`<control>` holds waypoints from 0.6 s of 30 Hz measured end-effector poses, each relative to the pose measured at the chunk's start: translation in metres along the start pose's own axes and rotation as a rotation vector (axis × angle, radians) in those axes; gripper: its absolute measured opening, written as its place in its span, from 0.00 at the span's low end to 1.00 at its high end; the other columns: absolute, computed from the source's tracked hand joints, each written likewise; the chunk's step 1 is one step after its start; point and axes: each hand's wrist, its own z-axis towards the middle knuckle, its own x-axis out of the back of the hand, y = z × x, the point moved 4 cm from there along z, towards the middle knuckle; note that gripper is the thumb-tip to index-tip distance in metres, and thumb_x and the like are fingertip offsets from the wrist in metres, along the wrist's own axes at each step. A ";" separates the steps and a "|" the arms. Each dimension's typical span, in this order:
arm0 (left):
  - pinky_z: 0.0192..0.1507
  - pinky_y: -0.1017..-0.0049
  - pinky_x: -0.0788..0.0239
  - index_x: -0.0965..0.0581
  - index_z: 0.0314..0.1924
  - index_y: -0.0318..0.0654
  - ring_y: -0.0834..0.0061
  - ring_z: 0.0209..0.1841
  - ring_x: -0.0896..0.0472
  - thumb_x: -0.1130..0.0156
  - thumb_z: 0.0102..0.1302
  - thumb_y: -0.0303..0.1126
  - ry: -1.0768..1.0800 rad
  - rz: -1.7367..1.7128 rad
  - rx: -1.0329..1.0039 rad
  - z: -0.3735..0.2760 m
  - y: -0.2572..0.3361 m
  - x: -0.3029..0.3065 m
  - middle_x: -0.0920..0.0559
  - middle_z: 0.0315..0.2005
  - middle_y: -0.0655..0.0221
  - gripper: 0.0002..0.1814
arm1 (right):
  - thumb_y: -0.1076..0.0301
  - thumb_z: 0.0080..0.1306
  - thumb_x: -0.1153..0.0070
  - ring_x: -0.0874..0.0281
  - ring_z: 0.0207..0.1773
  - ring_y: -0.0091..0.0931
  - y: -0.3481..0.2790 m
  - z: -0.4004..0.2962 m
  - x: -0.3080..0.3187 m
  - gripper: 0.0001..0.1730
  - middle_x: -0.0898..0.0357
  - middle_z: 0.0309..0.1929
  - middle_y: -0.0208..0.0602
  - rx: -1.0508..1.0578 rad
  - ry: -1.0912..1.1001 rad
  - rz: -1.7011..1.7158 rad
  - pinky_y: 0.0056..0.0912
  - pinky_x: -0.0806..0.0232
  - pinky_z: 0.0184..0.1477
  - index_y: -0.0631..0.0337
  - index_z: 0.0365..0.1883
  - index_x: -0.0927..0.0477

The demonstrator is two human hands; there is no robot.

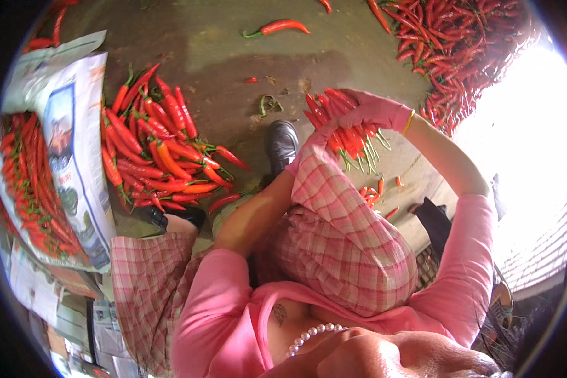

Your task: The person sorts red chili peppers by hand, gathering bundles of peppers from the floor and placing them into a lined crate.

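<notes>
Both my hands wear thin pink gloves. Together they hold a bunch of red chili peppers (354,143) above my raised knee, its green stems gathered toward me and the red tips pointing away. My right hand (380,109) wraps over the top of the bunch from the right. Against its lower left side presses my left hand (315,138), partly hidden by the plaid cloth over my knee. To the left on the floor lies a loose pile of red and orange-red chilies (163,156).
A large chili heap (458,52) covers the far right floor. At left, a printed sack sheet (71,156) edges a container of packed chilies (38,189). Ahead lie one chili (283,26) and green stem scraps (267,105). Small chili pieces (371,196) lie right of my knee.
</notes>
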 end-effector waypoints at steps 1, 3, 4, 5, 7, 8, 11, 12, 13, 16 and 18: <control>0.65 0.64 0.34 0.30 0.64 0.40 0.70 0.60 0.23 0.50 0.76 0.41 0.018 -0.151 0.090 0.006 -0.017 0.011 0.22 0.58 0.65 0.22 | 0.72 0.61 0.37 0.22 0.41 0.18 0.017 -0.002 0.005 0.37 0.20 0.47 0.30 -0.088 0.007 0.126 0.22 0.27 0.38 0.61 0.68 0.37; 0.64 0.61 0.32 0.29 0.63 0.42 0.69 0.58 0.22 0.53 0.76 0.43 0.226 -0.188 0.203 0.005 -0.034 0.029 0.21 0.58 0.65 0.21 | 0.73 0.62 0.37 0.20 0.42 0.20 0.035 -0.005 -0.003 0.33 0.19 0.47 0.33 -0.268 0.003 0.385 0.22 0.26 0.40 0.62 0.65 0.33; 0.63 0.61 0.31 0.29 0.63 0.42 0.69 0.58 0.22 0.53 0.76 0.44 0.243 -0.262 0.233 0.001 -0.040 0.016 0.21 0.57 0.65 0.21 | 0.70 0.65 0.40 0.19 0.43 0.21 0.065 0.003 0.006 0.21 0.17 0.45 0.33 -0.310 -0.140 0.398 0.22 0.26 0.40 0.61 0.57 0.26; 0.62 0.61 0.31 0.29 0.63 0.43 0.69 0.57 0.21 0.53 0.76 0.45 0.267 -0.337 0.238 -0.002 -0.042 0.011 0.21 0.57 0.66 0.22 | 0.67 0.67 0.40 0.18 0.42 0.21 0.068 0.007 0.006 0.18 0.17 0.44 0.32 -0.354 -0.156 0.415 0.23 0.26 0.39 0.60 0.54 0.24; 0.56 0.64 0.25 0.30 0.62 0.44 0.70 0.53 0.20 0.52 0.74 0.55 0.210 -0.256 0.286 0.012 -0.044 0.032 0.20 0.54 0.67 0.27 | 0.62 0.69 0.42 0.18 0.41 0.22 0.067 0.012 0.003 0.13 0.16 0.42 0.31 -0.444 -0.192 0.437 0.23 0.26 0.38 0.60 0.48 0.20; 0.56 0.63 0.26 0.30 0.62 0.44 0.69 0.53 0.20 0.52 0.74 0.56 0.207 -0.279 0.316 0.012 -0.042 0.045 0.20 0.54 0.66 0.28 | 0.60 0.69 0.42 0.18 0.41 0.21 0.068 0.016 0.004 0.14 0.16 0.42 0.31 -0.457 -0.184 0.437 0.23 0.26 0.38 0.59 0.47 0.20; 0.59 0.60 0.28 0.29 0.63 0.43 0.66 0.53 0.20 0.51 0.72 0.59 0.090 -0.229 0.311 0.016 -0.011 0.042 0.21 0.55 0.63 0.31 | 0.57 0.71 0.43 0.18 0.45 0.23 0.077 0.035 0.014 0.16 0.16 0.45 0.31 -0.481 -0.162 0.446 0.28 0.27 0.45 0.59 0.48 0.20; 0.59 0.60 0.28 0.29 0.63 0.42 0.66 0.52 0.20 0.51 0.72 0.59 0.134 -0.234 0.334 0.013 0.001 0.026 0.21 0.55 0.64 0.31 | 0.57 0.70 0.42 0.18 0.49 0.24 0.085 0.042 0.017 0.17 0.16 0.48 0.31 -0.480 -0.154 0.464 0.31 0.27 0.51 0.58 0.50 0.20; 0.59 0.60 0.28 0.29 0.63 0.41 0.66 0.52 0.20 0.50 0.72 0.59 0.176 -0.241 0.349 0.009 0.006 0.016 0.21 0.55 0.64 0.31 | 0.58 0.70 0.41 0.18 0.52 0.25 0.092 0.046 0.018 0.17 0.16 0.51 0.32 -0.480 -0.148 0.474 0.35 0.27 0.57 0.58 0.52 0.21; 0.54 0.63 0.24 0.27 0.59 0.42 0.66 0.49 0.18 0.50 0.74 0.54 0.060 -0.368 0.378 0.015 -0.025 0.037 0.19 0.52 0.63 0.27 | 0.61 0.71 0.42 0.20 0.54 0.24 0.139 0.052 0.024 0.17 0.17 0.53 0.30 -0.450 -0.320 0.576 0.33 0.29 0.59 0.58 0.54 0.22; 0.50 0.64 0.21 0.25 0.56 0.42 0.66 0.46 0.17 0.52 0.75 0.51 0.155 -0.412 0.335 0.025 -0.048 0.056 0.17 0.47 0.62 0.22 | 0.63 0.73 0.48 0.22 0.57 0.22 0.137 0.048 0.020 0.18 0.19 0.57 0.31 -0.616 -0.456 0.727 0.31 0.30 0.59 0.56 0.59 0.24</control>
